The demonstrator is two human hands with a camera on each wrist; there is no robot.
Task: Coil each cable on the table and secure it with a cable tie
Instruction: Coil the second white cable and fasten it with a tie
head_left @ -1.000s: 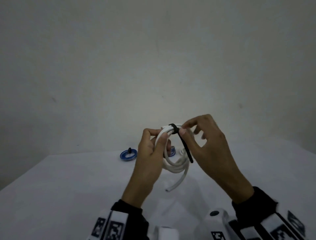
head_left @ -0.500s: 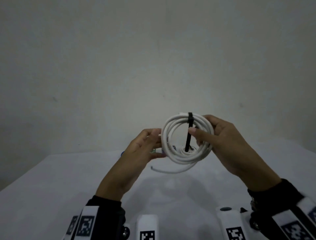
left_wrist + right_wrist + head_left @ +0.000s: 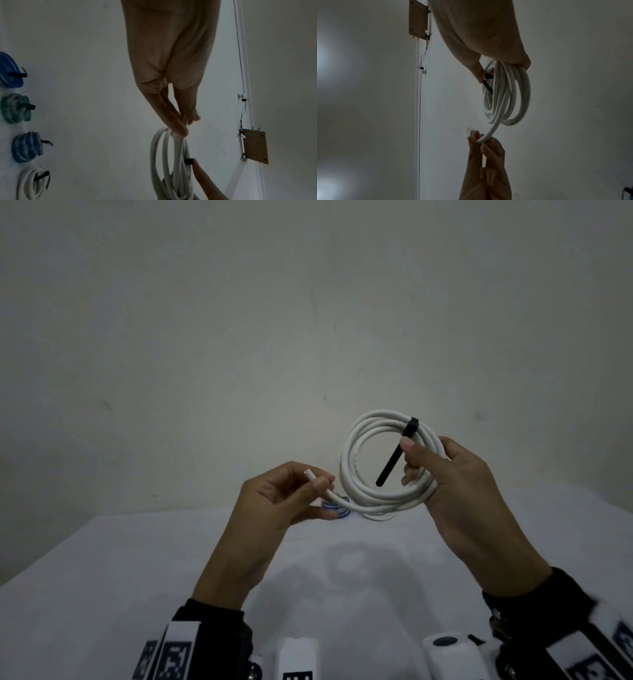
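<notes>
A coiled white cable (image 3: 356,460) hangs upright in the air above the white table (image 3: 102,594). A black cable tie (image 3: 394,460) wraps its top right, and the tie's tail hangs across the loop. My right hand (image 3: 442,474) grips the coil's right side, thumb pressed on the tie; the same grip shows in the right wrist view on the cable (image 3: 510,94) and tie (image 3: 488,82). My left hand (image 3: 291,494) pinches the cable's loose end (image 3: 310,474) between thumb and fingers. In the left wrist view the fingers (image 3: 178,128) pinch that cable (image 3: 164,162).
Several tied coils lie at the table's far edge: a blue coil (image 3: 10,70), a green coil (image 3: 15,108), another blue coil (image 3: 25,146) and a white coil (image 3: 30,184). The blue coil (image 3: 337,508) shows behind my hands. A wooden panel (image 3: 255,146) hangs on the wall.
The coil was turned upright and moved to the right in my right hand. My left hand let go of the coil's side and took the loose cable end.
</notes>
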